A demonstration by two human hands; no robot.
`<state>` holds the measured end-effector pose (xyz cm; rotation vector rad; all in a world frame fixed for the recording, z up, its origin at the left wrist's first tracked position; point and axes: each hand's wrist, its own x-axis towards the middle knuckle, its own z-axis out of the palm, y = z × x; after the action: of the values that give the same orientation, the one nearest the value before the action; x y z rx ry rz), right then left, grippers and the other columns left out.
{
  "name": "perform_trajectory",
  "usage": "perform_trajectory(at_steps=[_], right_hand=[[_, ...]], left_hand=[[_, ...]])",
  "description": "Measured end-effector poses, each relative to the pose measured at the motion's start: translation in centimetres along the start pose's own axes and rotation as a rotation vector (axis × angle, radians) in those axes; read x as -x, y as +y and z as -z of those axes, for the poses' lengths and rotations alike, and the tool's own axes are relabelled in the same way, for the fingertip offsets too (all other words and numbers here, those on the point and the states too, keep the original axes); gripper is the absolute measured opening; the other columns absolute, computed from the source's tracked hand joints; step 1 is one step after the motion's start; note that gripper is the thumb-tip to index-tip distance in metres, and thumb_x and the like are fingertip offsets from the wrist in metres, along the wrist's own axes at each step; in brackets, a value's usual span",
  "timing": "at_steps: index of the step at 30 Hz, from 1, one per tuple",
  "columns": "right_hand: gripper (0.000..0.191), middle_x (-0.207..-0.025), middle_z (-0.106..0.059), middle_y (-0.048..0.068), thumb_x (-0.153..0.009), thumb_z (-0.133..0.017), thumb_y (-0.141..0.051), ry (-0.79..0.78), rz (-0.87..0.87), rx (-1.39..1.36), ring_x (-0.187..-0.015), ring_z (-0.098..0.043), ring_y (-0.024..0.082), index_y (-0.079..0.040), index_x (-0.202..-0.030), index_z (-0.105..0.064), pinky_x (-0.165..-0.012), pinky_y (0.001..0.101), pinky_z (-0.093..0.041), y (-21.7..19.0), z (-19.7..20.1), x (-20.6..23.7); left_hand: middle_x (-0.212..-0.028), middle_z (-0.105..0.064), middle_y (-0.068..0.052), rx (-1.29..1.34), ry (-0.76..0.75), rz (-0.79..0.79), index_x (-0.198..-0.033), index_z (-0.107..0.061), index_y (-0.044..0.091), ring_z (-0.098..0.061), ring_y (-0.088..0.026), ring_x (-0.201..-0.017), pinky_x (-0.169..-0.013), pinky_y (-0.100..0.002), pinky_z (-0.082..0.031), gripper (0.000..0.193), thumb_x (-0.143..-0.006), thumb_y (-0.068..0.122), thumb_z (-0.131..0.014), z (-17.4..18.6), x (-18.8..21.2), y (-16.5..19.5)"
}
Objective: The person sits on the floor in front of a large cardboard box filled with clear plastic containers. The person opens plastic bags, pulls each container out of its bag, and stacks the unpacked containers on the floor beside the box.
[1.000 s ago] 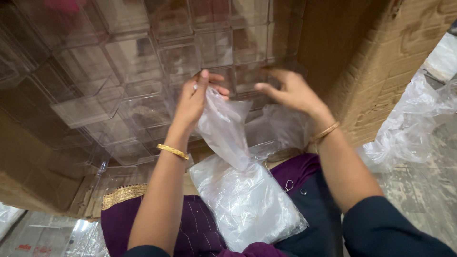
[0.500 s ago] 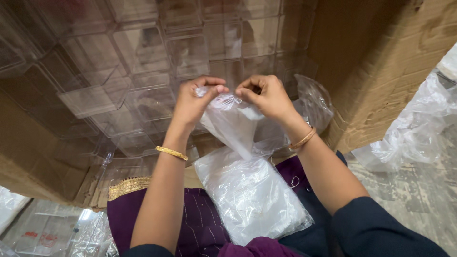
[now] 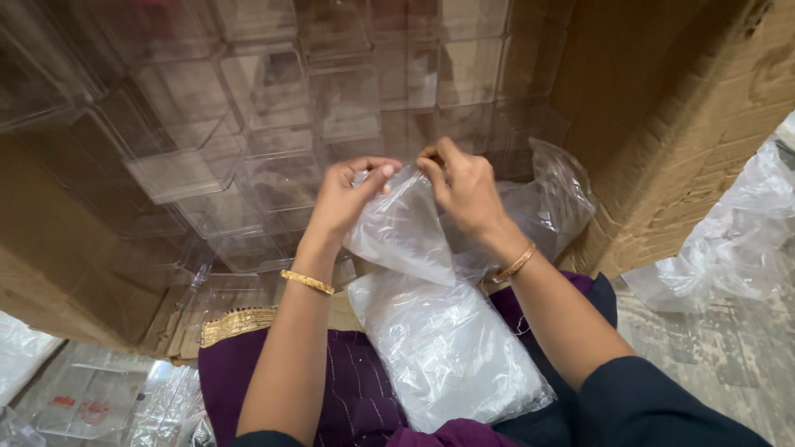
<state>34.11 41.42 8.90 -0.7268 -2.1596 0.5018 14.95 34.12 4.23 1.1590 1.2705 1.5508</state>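
A thin clear plastic bag (image 3: pixel 406 228) is pinched at its top edge between the left hand (image 3: pixel 348 199) and the right hand (image 3: pixel 464 186), held close together as if to part its mouth, above a stack of bags (image 3: pixel 447 348) lying below the wrists.

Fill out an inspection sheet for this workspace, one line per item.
Surface: purple cloth over the lap, with a stack of clear plastic bags lying on it.
Job's things: one clear bag held up by its top edge.
Clutter: loose plastic sheeting at right; flat clear packs at lower left.
Grippers: left hand and right hand both pinch the bag's top with their fingers.
Cables: nothing seen.
Surroundings: stacked clear plastic boxes inside a big cardboard carton.
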Motion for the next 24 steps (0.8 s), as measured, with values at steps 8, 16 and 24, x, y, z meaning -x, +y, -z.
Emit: perform_trajectory(at_steps=[8, 16, 24], right_hand=[[0.013, -0.086, -0.071, 0.001, -0.104, -0.063, -0.015, 0.069, -0.175, -0.502, -0.078, -0.063, 0.007, -0.001, -0.105, -0.065, -0.071, 0.0238, -0.051, 0.4, -2.4, 0.4], [0.026, -0.088, -0.065, 0.005, -0.107, -0.066, -0.024, -0.470, -0.461, -1.559, -0.077, -0.059, 0.012, -0.002, -0.093, -0.066, -0.074, 0.0289, -0.053, 2.0, -2.6, -0.2], [0.006, -0.096, -0.066, 0.006, -0.098, -0.066, -0.008, -0.341, -0.161, -1.212, -0.087, -0.059, 0.013, -0.004, -0.103, -0.068, -0.080, 0.0305, -0.049, -4.4, -9.6, -2.9]], left_hand=[[-0.083, -0.070, 0.003, 0.006, -0.054, 0.106, -0.111, -0.080, 0.005, -0.053, -0.005, -0.069, -0.064, -0.021, -0.042, 0.036, -0.100, 0.037, -0.065, 2.1, 1.4, -0.1], [-0.078, -0.066, 0.001, 0.568, -0.079, 0.012, -0.085, -0.063, 0.013, -0.060, -0.011, -0.069, -0.063, -0.028, -0.051, 0.029, -0.101, 0.036, -0.071, 9.3, 3.3, 1.7], [-0.079, -0.064, -0.004, -0.573, 0.204, 0.029, -0.091, -0.063, 0.005, -0.058, -0.012, -0.070, -0.063, -0.031, -0.049, 0.027, -0.097, 0.029, -0.074, 18.1, 10.1, 3.3]])
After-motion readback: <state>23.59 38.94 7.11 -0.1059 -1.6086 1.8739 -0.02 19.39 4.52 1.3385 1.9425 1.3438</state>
